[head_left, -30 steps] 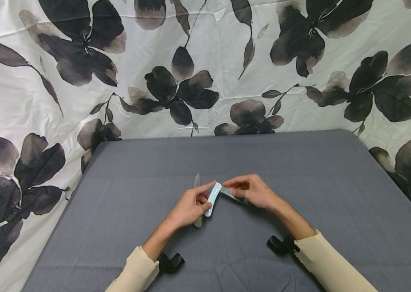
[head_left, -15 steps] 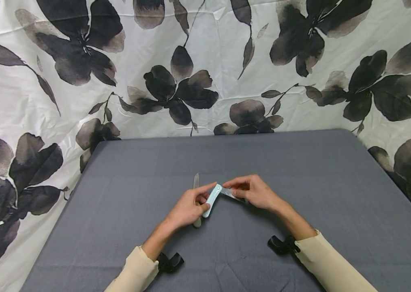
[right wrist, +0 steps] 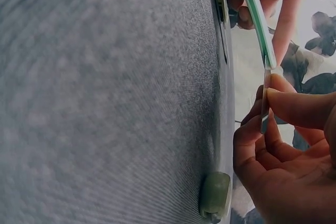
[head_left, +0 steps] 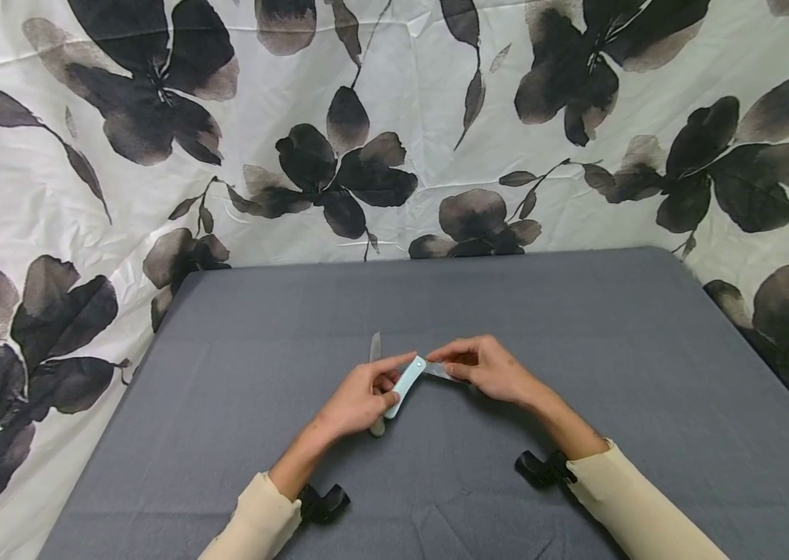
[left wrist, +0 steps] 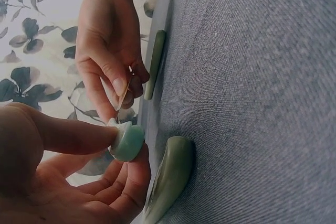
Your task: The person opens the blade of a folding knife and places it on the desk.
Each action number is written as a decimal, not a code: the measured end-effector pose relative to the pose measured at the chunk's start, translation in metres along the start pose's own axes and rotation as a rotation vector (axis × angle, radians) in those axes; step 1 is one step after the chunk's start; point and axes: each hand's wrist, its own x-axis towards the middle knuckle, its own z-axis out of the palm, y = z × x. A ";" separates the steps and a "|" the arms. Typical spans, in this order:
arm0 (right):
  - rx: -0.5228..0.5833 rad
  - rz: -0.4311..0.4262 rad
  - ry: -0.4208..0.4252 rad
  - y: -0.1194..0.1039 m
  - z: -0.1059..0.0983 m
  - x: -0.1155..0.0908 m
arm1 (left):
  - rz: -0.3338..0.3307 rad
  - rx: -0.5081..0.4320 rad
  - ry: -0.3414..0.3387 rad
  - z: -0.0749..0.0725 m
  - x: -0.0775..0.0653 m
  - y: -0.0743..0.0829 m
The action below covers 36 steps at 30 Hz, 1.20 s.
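Widening angle on the folding knife [head_left: 405, 386]

Past second: pale handle tipped more toward the table's left edge, blade [head_left: 440, 372] turned more toward its right edge; bend between them slightly larger. My reading: blade partly out, not yet in line with the handle.

Knife held above the middle of the grey table [head_left: 429, 303], well in from the far edge and both side edges.

Left hand [head_left: 358, 398]: narrow grip, thumb and fingers on the handle, forefinger stretched toward the pivot. Right hand [head_left: 487, 369]: narrow pinch, thumb and forefinger on the blade.

Under the left hand, a green knife [head_left: 377, 428] lies on the table, blade toward the far edge. Wrist views add a second green piece [right wrist: 215, 195] by the right hand; kind unclear. Flowered curtain [head_left: 429, 140] beyond the far edge.
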 end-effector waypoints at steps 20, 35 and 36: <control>-0.008 -0.030 -0.006 0.000 -0.002 0.000 | -0.001 -0.096 0.001 -0.004 -0.003 -0.001; -0.013 -0.027 -0.020 -0.002 -0.002 0.001 | 0.007 -0.065 -0.010 -0.012 -0.004 -0.003; -0.016 -0.029 -0.020 -0.002 -0.002 0.001 | 0.007 -0.063 -0.010 -0.012 -0.004 -0.004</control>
